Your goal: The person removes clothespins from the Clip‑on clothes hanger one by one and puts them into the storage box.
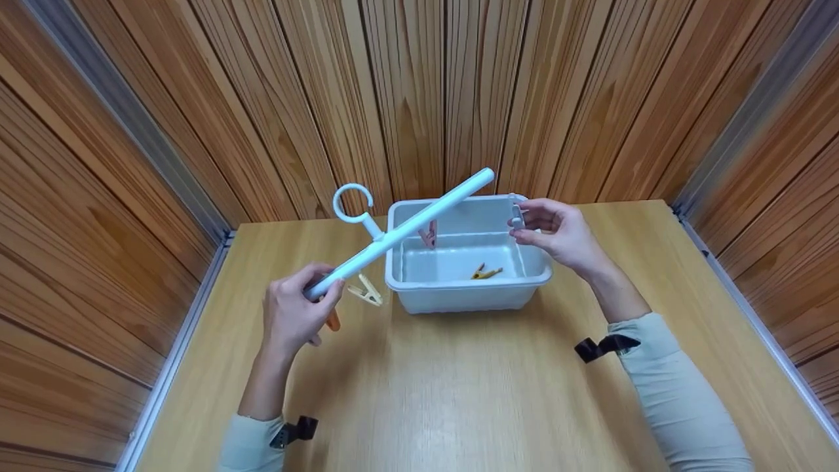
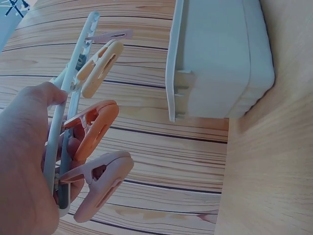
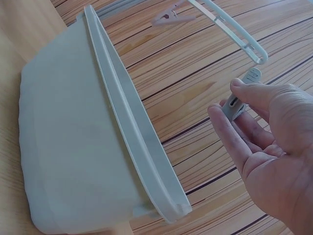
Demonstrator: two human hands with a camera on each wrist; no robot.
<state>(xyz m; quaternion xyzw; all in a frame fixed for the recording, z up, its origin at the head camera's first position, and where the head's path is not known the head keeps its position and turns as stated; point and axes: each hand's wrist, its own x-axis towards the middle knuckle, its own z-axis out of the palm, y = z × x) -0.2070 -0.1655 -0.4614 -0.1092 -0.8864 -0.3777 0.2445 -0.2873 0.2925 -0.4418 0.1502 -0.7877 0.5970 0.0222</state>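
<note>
"What is your left hand doing?"

"I'm grasping one end of the pale blue hanger with it, my thumb and fingers closing round the bar. I'm holding it slanting above the table, its far end rising in front of the bin in the head view."

"And what's hanging from it?"

"Four clips are dangling in a row: a dusty pink clip beside my fingers, then an orange clip, a cream clip, and a mauve clip farthest along."

"Your right hand?"

"I'm pinching a grey clip between thumb and fingertips, near the hanger's far end but not touching it. In the head view it's showing at the bin's right side."

"Anything lying inside the bin?"

"A yellow clip is resting on its floor, and the bin itself is standing on the table, near the wood-panelled wall. My pale sleeves are reaching down to my wrists."
</note>
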